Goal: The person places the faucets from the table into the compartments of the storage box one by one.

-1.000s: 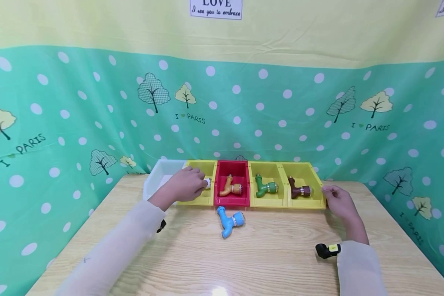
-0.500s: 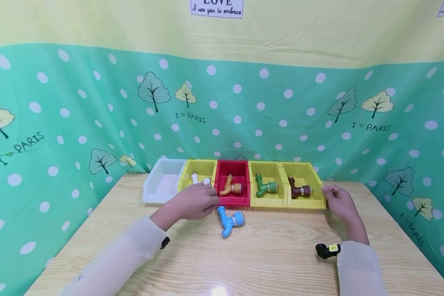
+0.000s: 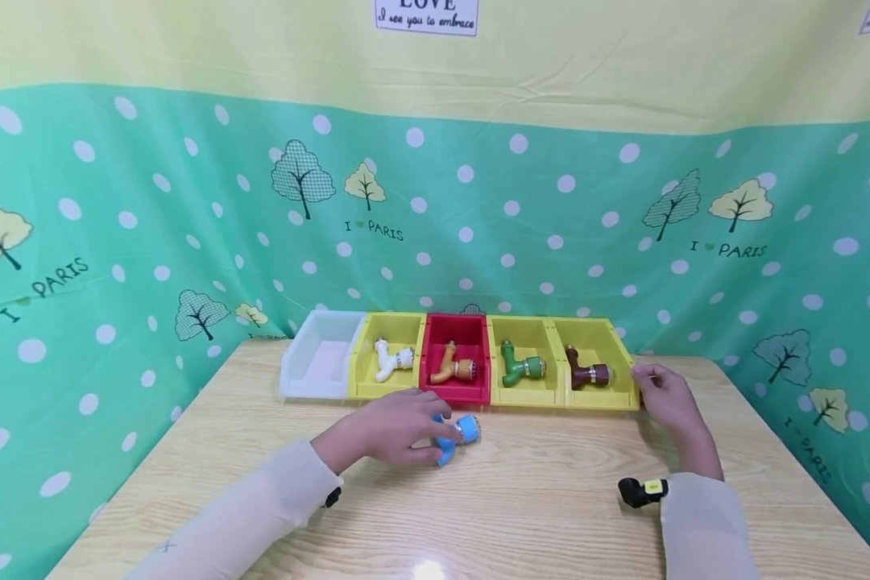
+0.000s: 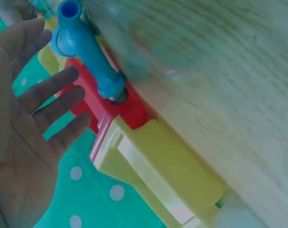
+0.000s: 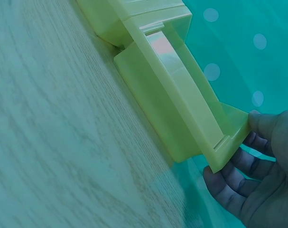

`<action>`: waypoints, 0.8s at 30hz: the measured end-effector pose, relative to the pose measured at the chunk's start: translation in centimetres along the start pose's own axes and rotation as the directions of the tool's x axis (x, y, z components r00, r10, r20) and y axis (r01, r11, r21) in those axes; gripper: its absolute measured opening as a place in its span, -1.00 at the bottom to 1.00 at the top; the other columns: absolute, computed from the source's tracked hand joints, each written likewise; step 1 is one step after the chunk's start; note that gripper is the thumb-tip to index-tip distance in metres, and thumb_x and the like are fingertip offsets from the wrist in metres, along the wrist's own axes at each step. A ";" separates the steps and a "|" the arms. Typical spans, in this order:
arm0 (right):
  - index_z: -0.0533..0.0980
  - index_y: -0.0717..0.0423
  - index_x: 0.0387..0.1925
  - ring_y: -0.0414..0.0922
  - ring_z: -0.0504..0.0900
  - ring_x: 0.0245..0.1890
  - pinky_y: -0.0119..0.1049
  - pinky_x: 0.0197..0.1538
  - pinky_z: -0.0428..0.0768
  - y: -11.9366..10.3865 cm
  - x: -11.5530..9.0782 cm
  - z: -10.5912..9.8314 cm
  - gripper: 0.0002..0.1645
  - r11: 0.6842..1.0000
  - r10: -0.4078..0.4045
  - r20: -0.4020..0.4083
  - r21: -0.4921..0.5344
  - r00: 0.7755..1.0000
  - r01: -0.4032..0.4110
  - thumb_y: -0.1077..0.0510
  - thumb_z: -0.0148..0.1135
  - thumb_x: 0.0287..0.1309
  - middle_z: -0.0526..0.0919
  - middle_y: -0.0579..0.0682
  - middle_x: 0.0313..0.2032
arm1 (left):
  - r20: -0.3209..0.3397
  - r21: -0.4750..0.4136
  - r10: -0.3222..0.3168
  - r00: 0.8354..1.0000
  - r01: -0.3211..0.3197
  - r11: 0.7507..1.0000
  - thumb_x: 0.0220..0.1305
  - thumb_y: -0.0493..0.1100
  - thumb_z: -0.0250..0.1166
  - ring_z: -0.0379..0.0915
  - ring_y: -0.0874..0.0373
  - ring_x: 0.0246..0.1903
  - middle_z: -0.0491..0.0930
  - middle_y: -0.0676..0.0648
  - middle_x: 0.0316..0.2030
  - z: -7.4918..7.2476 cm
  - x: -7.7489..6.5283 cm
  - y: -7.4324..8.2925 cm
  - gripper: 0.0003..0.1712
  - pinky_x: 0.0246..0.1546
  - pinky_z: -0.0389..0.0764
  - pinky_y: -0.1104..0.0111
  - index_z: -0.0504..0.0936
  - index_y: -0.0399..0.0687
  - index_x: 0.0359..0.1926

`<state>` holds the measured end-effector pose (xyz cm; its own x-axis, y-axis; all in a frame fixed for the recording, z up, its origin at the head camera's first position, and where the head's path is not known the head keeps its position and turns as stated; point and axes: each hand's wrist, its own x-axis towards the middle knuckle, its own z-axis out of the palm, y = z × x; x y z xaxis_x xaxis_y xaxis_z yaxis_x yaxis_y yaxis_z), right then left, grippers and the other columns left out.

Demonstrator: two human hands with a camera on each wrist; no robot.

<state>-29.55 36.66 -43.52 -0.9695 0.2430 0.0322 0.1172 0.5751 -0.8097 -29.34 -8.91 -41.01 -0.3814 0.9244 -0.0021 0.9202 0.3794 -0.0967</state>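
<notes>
A blue plastic tap (image 3: 468, 428) lies on the table in front of the red bin (image 3: 455, 396). My left hand (image 3: 399, 427) hovers over it with fingers spread and hides part of it. In the left wrist view, the fingers are straight beside the blue tap (image 4: 92, 57), apart from it. At the row's right end, my right hand (image 3: 670, 403) holds the side edge of the last yellow bin (image 3: 603, 334). The right wrist view has thumb and fingers on either side of that bin's corner (image 5: 224, 154).
The bin row also holds a white tap (image 3: 391, 359), an orange tap (image 3: 451, 366), a green tap (image 3: 519, 366) and a dark brown tap (image 3: 587, 372), one per bin. A whitish bin (image 3: 322, 354) forms the left end. Patterned cloth (image 3: 478, 201) hangs behind the wooden table (image 3: 536, 499).
My left hand has left the bin with the white tap and moved right and nearer, over the blue tap, its fingers spreading. The right hand stays at the bin's edge.
</notes>
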 end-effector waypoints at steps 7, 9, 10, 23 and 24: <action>0.40 0.36 0.20 0.11 0.51 -0.02 -0.34 -0.25 0.61 -0.1 -0.1 -0.1 -0.33 1.000 -0.010 0.006 0.004 1.000 0.010 -0.17 -0.25 0.62 0.45 0.38 0.12 | 0.025 -0.009 0.012 1.000 -0.012 1.000 0.54 0.17 0.08 0.40 0.14 0.19 0.55 0.07 0.17 0.8 0.6 0.3 -0.62 0.30 0.47 0.14 0.61 0.44 0.27; 0.40 0.36 0.20 0.11 0.51 -0.01 -0.35 -0.25 0.61 -0.1 -0.1 0.0 -0.34 1.000 -0.012 0.004 0.005 1.000 0.012 -0.17 -0.25 0.62 0.45 0.38 0.13 | 0.031 0.002 0.016 0.999 -0.016 1.000 0.54 0.19 0.07 0.41 0.17 0.10 0.57 0.10 0.10 0.9 0.8 0.3 -0.63 0.24 0.50 0.19 0.63 0.44 0.22; 0.40 0.36 0.20 0.11 0.50 -0.01 -0.35 -0.24 0.61 0.0 -0.2 -0.1 -0.34 1.000 -0.012 0.003 0.005 1.000 0.012 -0.17 -0.25 0.62 0.45 0.38 0.14 | 0.032 0.007 0.018 0.999 -0.018 1.000 0.54 0.19 0.07 0.40 0.19 0.05 0.57 0.12 0.06 1.0 1.0 0.3 -0.64 0.21 0.50 0.21 0.64 0.45 0.21; 0.39 0.35 0.23 0.12 0.49 0.01 -0.37 -0.22 0.57 0.1 0.0 -0.1 -0.29 1.000 -0.001 0.010 0.016 1.000 0.001 -0.22 -0.25 0.60 0.43 0.37 0.16 | 0.086 0.067 -0.011 0.996 0.005 0.998 0.51 0.22 0.11 0.32 0.24 -0.12 0.46 0.14 -0.14 1.0 2.3 0.6 -0.75 -0.01 0.45 0.30 0.61 0.46 0.08; 0.39 0.35 0.23 0.12 0.49 0.01 -0.36 -0.21 0.58 0.1 0.0 -0.1 -0.29 1.000 0.001 0.010 0.016 1.000 -0.001 -0.22 -0.25 0.60 0.44 0.37 0.15 | 0.088 0.074 -0.011 0.996 0.004 0.997 0.51 0.22 0.11 0.32 0.24 -0.11 0.45 0.14 -0.14 1.0 2.3 0.6 -0.75 -0.01 0.44 0.30 0.60 0.46 0.08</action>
<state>-29.56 36.79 -43.55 -0.9716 0.2353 0.0257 0.1145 0.5622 -0.8190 -29.77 -6.61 -42.11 -0.3976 0.9133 -0.0887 0.9094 0.3794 -0.1704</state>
